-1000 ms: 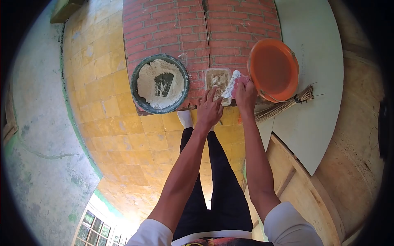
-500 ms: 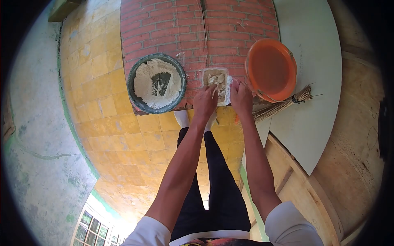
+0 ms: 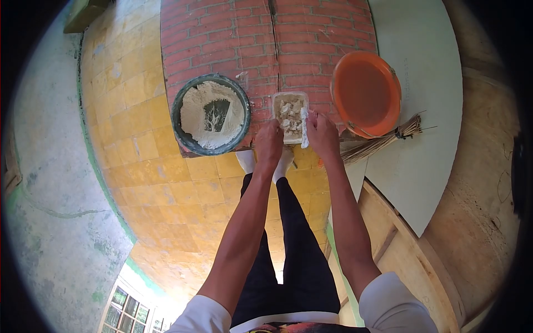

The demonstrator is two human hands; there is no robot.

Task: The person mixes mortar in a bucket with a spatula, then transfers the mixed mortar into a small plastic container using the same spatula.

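Observation:
A small rectangular plastic tub (image 3: pixel 290 95) with lumpy off-white paste (image 3: pixel 291 114) in it sits near the front edge of the brick-patterned table top. My left hand (image 3: pixel 269 141) is closed at the tub's left rim; its fingertips are partly hidden. On the other side, my right hand (image 3: pixel 323 135) is closed on a flat piece coated in white paste (image 3: pixel 304 127), held upright along the tub's right edge. What lies under that coating cannot be made out. To the left is a dark round basin (image 3: pixel 183 133) holding pale powder (image 3: pixel 208 91), its bottom partly bare.
An orange bucket (image 3: pixel 395 105) of brownish liquid stands at the right of the brick-patterned table top (image 3: pixel 222 33). A stick broom (image 3: pixel 383 145) lies below it, beside a pale board (image 3: pixel 427 111). Yellow tiles (image 3: pixel 150 183) cover the floor under my feet.
My left hand has drawn back from the paste to the tub's left rim. The right hand has moved slightly left, bringing the white-coated piece over the tub's right edge.

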